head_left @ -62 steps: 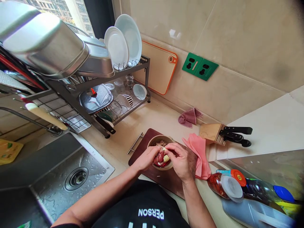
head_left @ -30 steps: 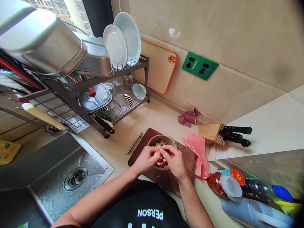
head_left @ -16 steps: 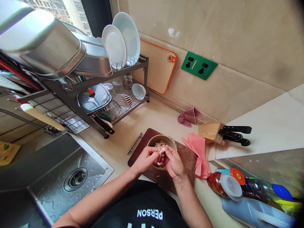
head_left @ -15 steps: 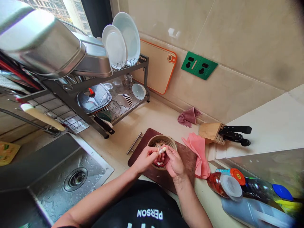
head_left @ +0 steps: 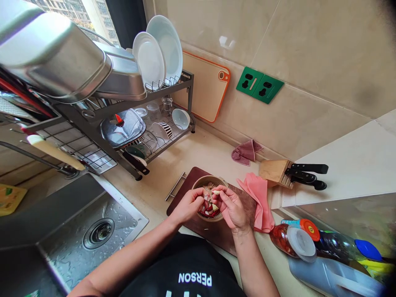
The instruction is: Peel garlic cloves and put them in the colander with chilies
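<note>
My right hand pinches a pale garlic clove between thumb and fingertips, above a beige basket. Facing it, my left hand is closed in a pinch over the basket's left rim; whatever its fingertips hold, perhaps a scrap of skin, is too small to make out. Inside the basket lie red chillies and pale pieces, partly hidden by my fingers. The basket stands on a dark brown cutting board with a metal handle.
Pink gloves lie across the board's right edge, beside a knife block. Jars and bottles stand at the right. On the left are a steel sink and a loaded dish rack. A cloth lies by the wall.
My hands have moved apart, the right one slightly rightward with the garlic clove. More of the basket's chillies and pale pieces now shows between them.
</note>
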Tool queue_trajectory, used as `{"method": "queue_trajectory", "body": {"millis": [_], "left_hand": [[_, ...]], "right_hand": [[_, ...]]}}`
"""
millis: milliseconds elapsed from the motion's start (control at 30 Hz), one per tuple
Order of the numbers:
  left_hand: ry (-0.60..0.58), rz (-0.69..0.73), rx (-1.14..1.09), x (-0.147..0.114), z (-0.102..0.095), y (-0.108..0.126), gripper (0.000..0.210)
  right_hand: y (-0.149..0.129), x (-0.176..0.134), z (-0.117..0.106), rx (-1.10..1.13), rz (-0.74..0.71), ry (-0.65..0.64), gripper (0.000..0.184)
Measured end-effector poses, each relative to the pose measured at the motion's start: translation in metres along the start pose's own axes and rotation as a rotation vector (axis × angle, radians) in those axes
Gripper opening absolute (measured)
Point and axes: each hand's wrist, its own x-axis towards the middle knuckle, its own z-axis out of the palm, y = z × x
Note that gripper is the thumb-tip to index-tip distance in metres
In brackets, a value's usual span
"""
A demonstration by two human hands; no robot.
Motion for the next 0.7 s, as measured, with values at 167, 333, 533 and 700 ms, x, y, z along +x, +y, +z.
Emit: {"method": "queue_trajectory", "body": {"millis": [167,333,533,700], "left_hand": [[0.023,-0.035,-0.046,0.002,-0.001,-0.003,0.012],[0.038,-0.08,-0.118,0.007,0.003,0.001,0.008],[0.102,-0.11,-0.275,0.014,0.005,0.008,0.02],[0.124,-0.154,-0.365,0.013,-0.005,0.003,0.004]], "right_hand": [[0.001,-0.002,0.0,-0.214,-0.077,-0.037,0.019],[-0.009,0.003,0.003,-0.579,-0.256,-0.126,0.015],[-0.014,0.009,0.006,-0.613,-0.267,-0.14,0.012],[-0.002,0.013,-0.006,-0.303,-0.109,0.045,0.018]]}}
